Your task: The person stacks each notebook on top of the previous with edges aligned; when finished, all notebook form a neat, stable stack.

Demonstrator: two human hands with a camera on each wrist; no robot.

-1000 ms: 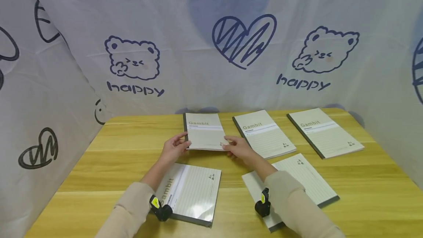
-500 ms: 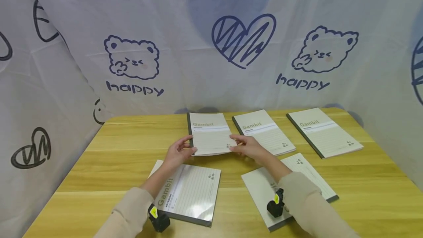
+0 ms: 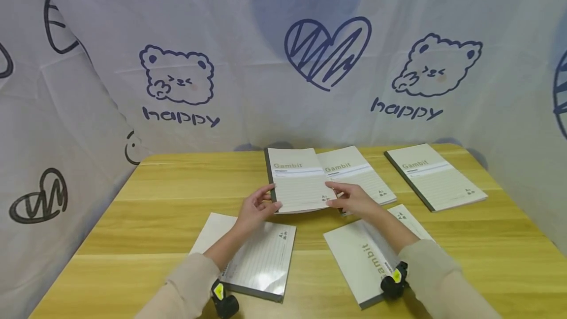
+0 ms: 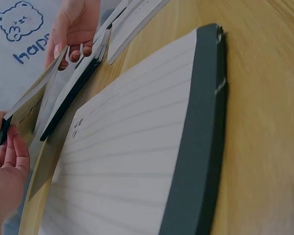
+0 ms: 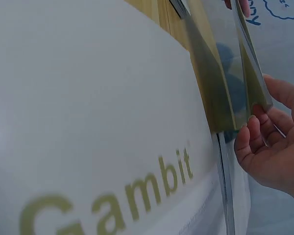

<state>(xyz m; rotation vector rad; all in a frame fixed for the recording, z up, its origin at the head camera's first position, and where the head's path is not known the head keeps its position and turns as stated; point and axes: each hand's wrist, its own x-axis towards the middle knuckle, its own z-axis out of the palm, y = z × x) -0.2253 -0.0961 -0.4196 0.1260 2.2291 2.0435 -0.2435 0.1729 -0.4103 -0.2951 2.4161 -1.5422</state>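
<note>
Both hands hold one cream notebook (image 3: pixel 299 181) marked "Gambit", raised above the table at the back middle. My left hand (image 3: pixel 258 207) pinches its dark spine side near the lower corner, thumb on the cover. On the opposite edge, my right hand (image 3: pixel 353 200) grips the lower right corner between thumb and fingers. The held notebook overlaps the left part of a second notebook (image 3: pixel 361 176) lying behind it. In the left wrist view, the left hand (image 4: pixel 10 171) has the dark spine between thumb and fingers. The right wrist view shows the right hand (image 5: pixel 279 137) pinching the pale page edge.
More notebooks lie on the wooden table (image 3: pixel 146 201): one at the far right (image 3: pixel 436 176), a front left notebook (image 3: pixel 261 255) under the left forearm, and a front right notebook (image 3: pixel 354 255) partly under the right forearm. A printed white cloth (image 3: pixel 248 87) hangs behind the table.
Both hands have carried the held notebook to the right and slightly nearer, so it now covers part of the second notebook. The other notebooks have stayed in place.
</note>
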